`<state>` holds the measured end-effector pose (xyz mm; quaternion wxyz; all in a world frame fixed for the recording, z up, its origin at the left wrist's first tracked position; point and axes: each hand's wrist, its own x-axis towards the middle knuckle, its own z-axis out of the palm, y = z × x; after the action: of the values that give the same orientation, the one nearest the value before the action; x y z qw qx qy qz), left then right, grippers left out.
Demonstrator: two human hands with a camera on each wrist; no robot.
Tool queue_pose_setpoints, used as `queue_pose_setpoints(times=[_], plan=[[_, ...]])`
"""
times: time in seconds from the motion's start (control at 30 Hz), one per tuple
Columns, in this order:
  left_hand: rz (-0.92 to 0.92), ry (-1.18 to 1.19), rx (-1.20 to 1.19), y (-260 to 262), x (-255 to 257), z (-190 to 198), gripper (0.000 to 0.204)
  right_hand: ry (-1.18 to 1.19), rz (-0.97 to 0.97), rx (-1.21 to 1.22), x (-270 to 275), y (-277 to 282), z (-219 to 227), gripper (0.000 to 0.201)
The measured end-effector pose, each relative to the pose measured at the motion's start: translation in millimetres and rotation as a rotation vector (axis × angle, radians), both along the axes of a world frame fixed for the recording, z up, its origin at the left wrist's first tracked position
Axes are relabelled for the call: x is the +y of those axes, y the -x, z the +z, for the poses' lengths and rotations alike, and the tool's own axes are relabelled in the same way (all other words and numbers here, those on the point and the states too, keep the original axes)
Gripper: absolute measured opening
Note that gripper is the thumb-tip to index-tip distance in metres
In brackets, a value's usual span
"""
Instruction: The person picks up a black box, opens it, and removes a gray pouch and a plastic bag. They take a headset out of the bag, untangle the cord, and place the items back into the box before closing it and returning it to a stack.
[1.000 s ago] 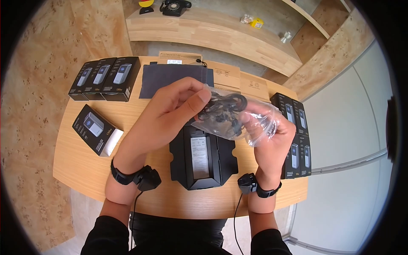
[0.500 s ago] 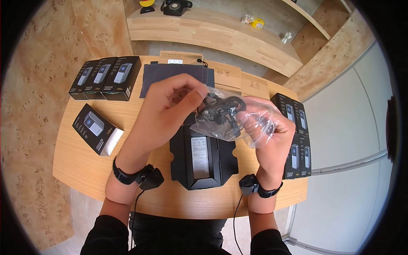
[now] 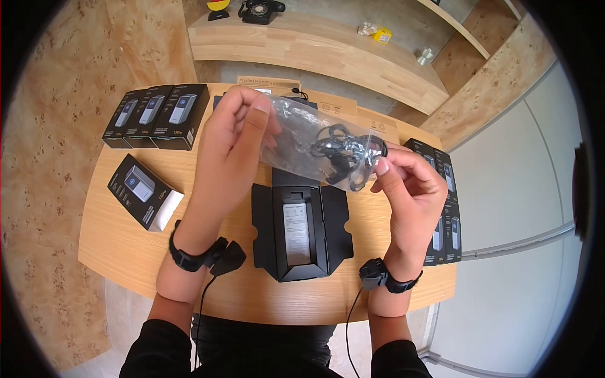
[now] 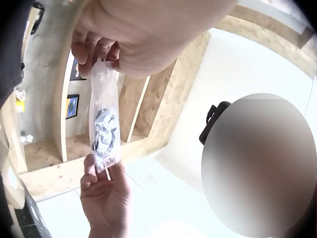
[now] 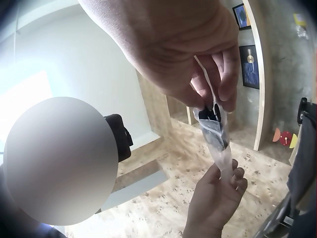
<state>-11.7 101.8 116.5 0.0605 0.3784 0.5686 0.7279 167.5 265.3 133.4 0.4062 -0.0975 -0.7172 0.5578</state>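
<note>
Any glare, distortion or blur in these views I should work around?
Head: wide-angle curving and black corners, glints on the plastic bag, but the dark cable inside shows; left wrist: pale background nearly washed out, grey blurred oval at lower right; right wrist: bright glare at far left, another blurred oval at lower left.

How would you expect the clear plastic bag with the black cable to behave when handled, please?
The clear plastic bag would probably be floppy, since its thin film wrinkles. It may hang unevenly, as the black cable is bunched toward the right hand. Its shiny surface could be slightly slippery.
</note>
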Motion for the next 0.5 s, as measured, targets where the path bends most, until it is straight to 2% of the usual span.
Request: queue_pose_setpoints(times=[0.13,0.23,0.33,0.5], plan=[[0.101,0.05,0.048,-1.9,0.1,1.0,0.021,0.068,0.009,0.034,-1.3,-0.4,0.0,0.013],[0.232,0.054,0.196,-1.2,5.6,-0.7,0.024,0.069,0.011,0.113,1.3,0.3,1.2,0.012],[0.271,0.049,0.126,-0.9,3.1,2.2,0.023,0.089,-0.042,0.136,1.6,-0.6,4.1,0.011],[0.32,0.124,0.162,4.2,3.7,-1.0,0.024,0.133,-0.115,0.15,10.5,-5.2,7.0,0.012]])
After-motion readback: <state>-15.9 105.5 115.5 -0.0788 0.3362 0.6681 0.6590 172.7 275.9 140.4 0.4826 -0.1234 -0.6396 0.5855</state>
